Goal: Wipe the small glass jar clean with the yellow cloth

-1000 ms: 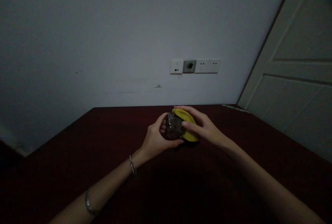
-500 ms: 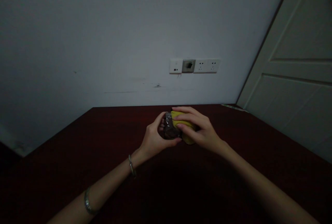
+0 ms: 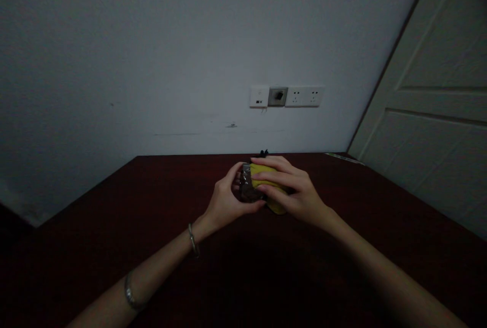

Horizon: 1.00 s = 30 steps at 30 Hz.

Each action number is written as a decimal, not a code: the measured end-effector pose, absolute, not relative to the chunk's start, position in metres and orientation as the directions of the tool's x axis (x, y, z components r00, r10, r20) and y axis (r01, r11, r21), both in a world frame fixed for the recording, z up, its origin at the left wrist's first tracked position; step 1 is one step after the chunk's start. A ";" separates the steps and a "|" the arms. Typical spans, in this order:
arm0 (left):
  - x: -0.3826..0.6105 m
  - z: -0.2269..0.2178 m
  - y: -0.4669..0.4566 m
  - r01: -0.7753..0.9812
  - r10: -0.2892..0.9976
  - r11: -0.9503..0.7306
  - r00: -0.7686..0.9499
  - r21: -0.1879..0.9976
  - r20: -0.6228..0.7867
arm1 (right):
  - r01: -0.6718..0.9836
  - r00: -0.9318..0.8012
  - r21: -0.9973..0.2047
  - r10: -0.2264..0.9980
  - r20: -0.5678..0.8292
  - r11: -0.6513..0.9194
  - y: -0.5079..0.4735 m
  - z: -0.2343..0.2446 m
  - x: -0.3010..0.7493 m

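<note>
My left hand [image 3: 227,197] is curled round a small dark, shiny object [image 3: 247,186] that looks glassy or wrapped in clear film. Its kind is hard to tell in the dim light. My right hand [image 3: 294,186] grips a soft yellow cloth [image 3: 266,170] and presses it against the right side of the dark object. The lower end of the cloth hangs out below the right fingers. A small black bit [image 3: 264,153] sticks up behind the right fingertips. Both hands are held close together over the dark red table [image 3: 182,186].
A white wall stands behind the table, with a row of sockets and switches [image 3: 286,97] above the hands. To the right is a pale panelled door [image 3: 433,100]. A thin printed strip [image 3: 344,158] lies at the table's far right edge.
The black bit behind the right fingers shows more above them now. The yellow cloth and right fingers have shifted very slightly; the left hand keeps its grip.
</note>
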<state>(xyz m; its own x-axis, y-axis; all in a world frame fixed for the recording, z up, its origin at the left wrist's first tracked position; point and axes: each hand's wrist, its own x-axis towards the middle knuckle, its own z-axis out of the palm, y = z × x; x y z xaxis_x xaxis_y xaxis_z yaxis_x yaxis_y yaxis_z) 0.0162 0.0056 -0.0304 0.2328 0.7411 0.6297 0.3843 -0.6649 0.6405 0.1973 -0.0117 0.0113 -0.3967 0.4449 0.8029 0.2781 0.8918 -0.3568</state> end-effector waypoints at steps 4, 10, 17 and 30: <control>0.014 -0.027 0.006 0.332 0.705 -0.708 0.287 0.623 0.649 | 0.203 -0.307 -0.533 0.570 0.762 0.821 -0.008 0.016 0.197; 0.015 -0.021 0.005 0.317 0.670 -0.742 0.322 0.591 0.669 | 0.106 -0.268 -0.642 0.644 0.717 0.759 -0.004 0.019 0.200; 0.016 -0.025 -0.002 0.394 0.736 -0.673 0.275 0.626 0.618 | 0.200 -0.326 -0.443 0.485 0.811 0.874 -0.012 0.006 0.200; 0.013 -0.026 0.008 0.348 0.651 -0.756 0.321 0.554 0.687 | 0.236 -0.193 -0.564 0.607 0.771 0.792 0.007 0.004 0.199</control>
<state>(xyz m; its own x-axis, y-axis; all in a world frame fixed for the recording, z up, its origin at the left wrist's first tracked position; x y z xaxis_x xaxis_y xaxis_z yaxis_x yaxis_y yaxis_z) 0.0134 0.0083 -0.0260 0.3208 0.6515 0.6875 0.3477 -0.7562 0.5543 0.1993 0.0066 0.0043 -0.1931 0.6067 0.7711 0.2364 0.7915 -0.5635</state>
